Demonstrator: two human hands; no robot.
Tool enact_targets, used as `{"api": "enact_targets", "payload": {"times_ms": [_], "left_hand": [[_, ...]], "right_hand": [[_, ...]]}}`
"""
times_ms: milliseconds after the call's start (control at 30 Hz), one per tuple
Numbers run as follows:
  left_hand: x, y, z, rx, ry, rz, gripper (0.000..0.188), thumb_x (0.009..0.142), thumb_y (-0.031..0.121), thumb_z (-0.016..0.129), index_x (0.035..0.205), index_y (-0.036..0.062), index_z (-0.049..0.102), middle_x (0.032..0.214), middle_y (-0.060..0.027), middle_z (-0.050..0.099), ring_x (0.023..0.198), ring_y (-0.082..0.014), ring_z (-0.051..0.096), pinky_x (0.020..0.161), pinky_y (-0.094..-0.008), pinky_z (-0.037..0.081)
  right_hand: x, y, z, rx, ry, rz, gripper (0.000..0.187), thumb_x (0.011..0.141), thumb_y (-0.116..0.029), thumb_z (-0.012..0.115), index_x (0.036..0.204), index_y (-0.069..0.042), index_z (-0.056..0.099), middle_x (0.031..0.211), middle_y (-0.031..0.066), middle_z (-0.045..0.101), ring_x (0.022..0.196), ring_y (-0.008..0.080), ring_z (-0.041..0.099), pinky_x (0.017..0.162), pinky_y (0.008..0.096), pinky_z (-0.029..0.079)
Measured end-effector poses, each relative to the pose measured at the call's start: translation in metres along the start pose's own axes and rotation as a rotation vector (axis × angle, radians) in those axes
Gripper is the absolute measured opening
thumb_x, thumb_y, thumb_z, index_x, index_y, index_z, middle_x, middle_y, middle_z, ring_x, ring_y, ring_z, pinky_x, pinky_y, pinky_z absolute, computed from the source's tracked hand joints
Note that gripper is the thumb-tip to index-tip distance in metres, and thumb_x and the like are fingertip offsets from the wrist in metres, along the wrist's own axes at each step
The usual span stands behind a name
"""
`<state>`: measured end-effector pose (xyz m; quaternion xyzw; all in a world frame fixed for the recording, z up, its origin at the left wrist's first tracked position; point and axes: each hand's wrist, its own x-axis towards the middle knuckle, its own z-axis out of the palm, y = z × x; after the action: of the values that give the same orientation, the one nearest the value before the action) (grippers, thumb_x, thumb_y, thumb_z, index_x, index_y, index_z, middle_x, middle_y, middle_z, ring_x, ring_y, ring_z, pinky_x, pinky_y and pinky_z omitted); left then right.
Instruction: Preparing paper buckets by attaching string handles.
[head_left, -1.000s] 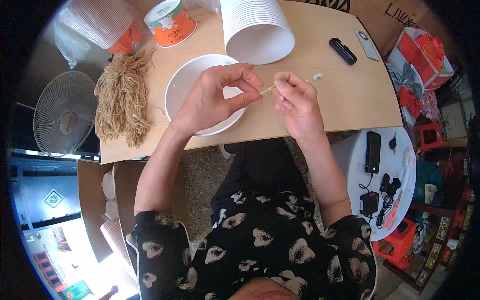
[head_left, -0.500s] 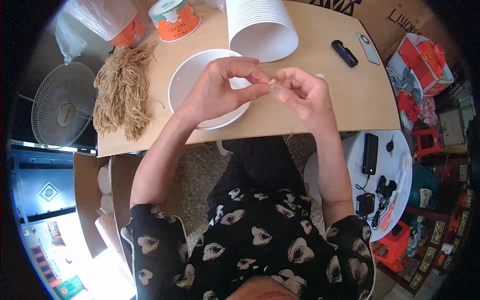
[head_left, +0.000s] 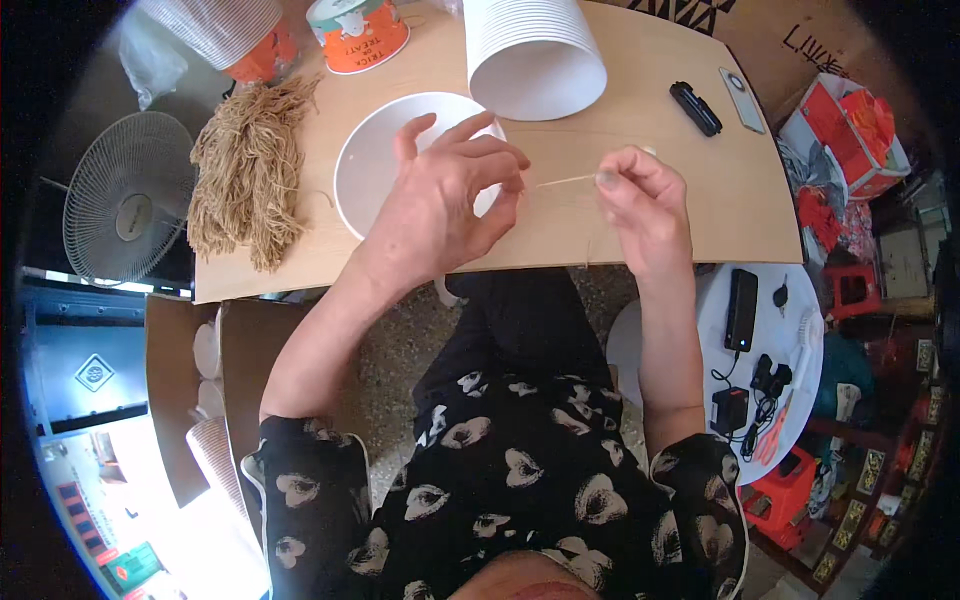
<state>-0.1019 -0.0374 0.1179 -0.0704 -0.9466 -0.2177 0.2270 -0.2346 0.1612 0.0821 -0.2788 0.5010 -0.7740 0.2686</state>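
A short tan string point(head_left: 567, 182) stretches nearly straight between my two hands, above the front part of the table. My right hand point(head_left: 648, 205) pinches one end between thumb and forefinger. At the other end, the thumb and forefinger of my left hand point(head_left: 445, 195) close in a ring, while its other fingers fan out; the exact grip point is blurred. Behind and below my left hand sits a wide white bowl point(head_left: 362, 165), partly covered by the hand. A thick bundle of tan strings point(head_left: 248, 175) lies on the table to the left.
On the table point(head_left: 740, 210) lie a stack of white buckets point(head_left: 540, 80) on its side, an orange printed bucket point(head_left: 365, 45), a black stapler-like object point(head_left: 695, 108) and a grey-white device point(head_left: 741, 98). A fan point(head_left: 130, 215) stands left. A white stool point(head_left: 700, 330) at right holds chargers and scissors.
My hands have drawn apart from a shared pinch, the left moving left and the right moving right. A length of string now shows between them. The view has shifted slightly.
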Motion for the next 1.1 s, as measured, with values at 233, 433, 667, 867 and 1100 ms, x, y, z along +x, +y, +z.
{"api": "enact_targets", "payload": {"times_ms": [233,433,667,867,1100], "left_hand": [[-0.007,-0.002,0.0,-0.026,-0.006,0.056,0.02,0.08,0.002,0.068,0.099,0.0054,0.066,0.11,-0.0104,0.071,0.106,-0.031,0.067,0.095,-0.0431,0.051],[-0.026,-0.012,-0.011,0.076,-0.101,0.156,0.026,0.084,0.015,0.074,0.109,0.0079,0.068,0.136,-0.008,0.063,0.113,-0.032,0.065,0.105,-0.0452,0.046],[-0.051,-0.028,-0.037,0.495,0.325,-0.246,0.054,0.084,0.026,0.077,0.131,0.0082,0.06,0.136,-0.0185,0.061,0.122,-0.0351,0.061,0.1,-0.0507,0.047],[-0.043,-0.085,-0.053,0.313,0.12,-0.456,0.031,0.083,0.002,0.066,0.114,0.0067,0.067,0.091,-0.0211,0.072,0.09,-0.0386,0.07,0.079,-0.0485,0.055],[0.024,-0.152,-0.058,0.166,-0.061,-0.15,0.027,0.084,-0.004,0.066,0.111,0.0036,0.069,0.102,-0.0146,0.073,0.098,-0.0323,0.071,0.084,-0.0393,0.055]], "right_hand": [[-0.026,0.001,0.0,0.002,-0.137,-0.053,0.01,0.087,-0.005,0.069,0.084,0.0,0.061,0.078,-0.0007,0.056,0.066,0.0052,0.046,0.058,0.0207,0.033],[-0.043,-0.007,-0.003,-0.169,-0.142,-0.07,0.011,0.086,-0.003,0.069,0.079,0.0,0.061,0.075,-0.0006,0.056,0.067,0.0054,0.047,0.061,0.0209,0.036],[-0.066,-0.017,0.005,-0.346,-0.198,0.014,0.011,0.09,-0.008,0.074,0.088,0.002,0.068,0.077,-0.003,0.061,0.065,0.0028,0.048,0.058,0.019,0.036],[-0.092,-0.038,-0.005,-0.649,-0.387,0.031,0.008,0.091,-0.007,0.071,0.088,0.001,0.069,0.07,-0.0005,0.058,0.06,0.0039,0.047,0.054,0.0223,0.037],[-0.123,-0.065,-0.017,-0.711,-0.427,0.04,0.004,0.089,-0.003,0.069,0.09,0.002,0.069,0.073,0.0088,0.064,0.062,0.0162,0.059,0.056,0.0295,0.044]]}}
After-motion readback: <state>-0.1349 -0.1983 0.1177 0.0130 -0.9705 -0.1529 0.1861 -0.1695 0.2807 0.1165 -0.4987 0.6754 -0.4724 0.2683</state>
